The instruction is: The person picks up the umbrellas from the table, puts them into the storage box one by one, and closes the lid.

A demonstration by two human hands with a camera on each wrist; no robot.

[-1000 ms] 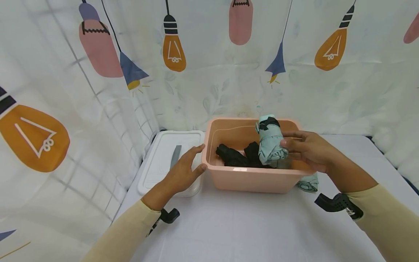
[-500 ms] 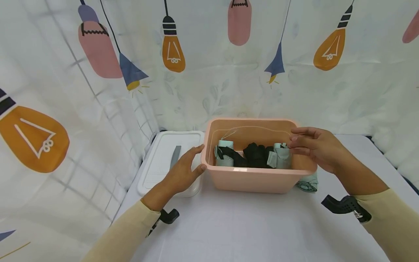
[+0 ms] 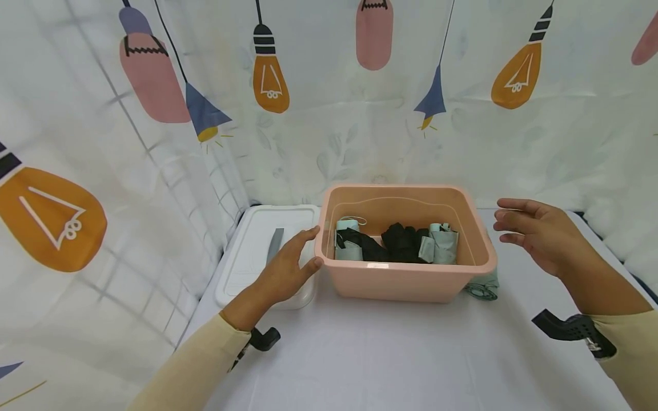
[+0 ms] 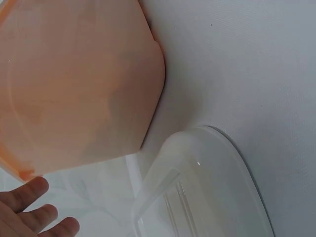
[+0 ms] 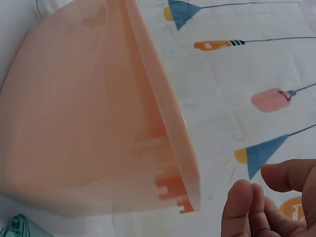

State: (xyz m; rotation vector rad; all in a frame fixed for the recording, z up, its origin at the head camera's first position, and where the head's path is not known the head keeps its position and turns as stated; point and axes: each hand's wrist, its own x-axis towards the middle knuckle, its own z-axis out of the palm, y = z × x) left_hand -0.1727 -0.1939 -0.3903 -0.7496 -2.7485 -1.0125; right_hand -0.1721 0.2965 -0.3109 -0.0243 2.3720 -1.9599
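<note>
A peach plastic tub (image 3: 411, 282) stands on the table and holds several rolled cloth bundles. Among them are a pale green roll (image 3: 348, 250) with a loop at the left, black cloth (image 3: 401, 242) in the middle and a grey-green roll (image 3: 445, 245) at the right. My left hand (image 3: 283, 271) touches the tub's left rim with its fingers extended. To the right of the tub my right hand (image 3: 540, 234) hovers, fingers relaxed, holding nothing. Partly hidden behind the tub's right end lies another green roll (image 3: 483, 286), also visible at the corner of the right wrist view.
A lidded white container (image 3: 257, 240) with a grey strip on its lid stands left of the tub, partly under my left hand. White cloth covers the table (image 3: 390, 354). A printed curtain (image 3: 319, 137) hangs behind and to the left.
A green roll in my right hand has gone down into the tub and been released. My right hand has then drawn away to the right. My left hand stays at the rim.
</note>
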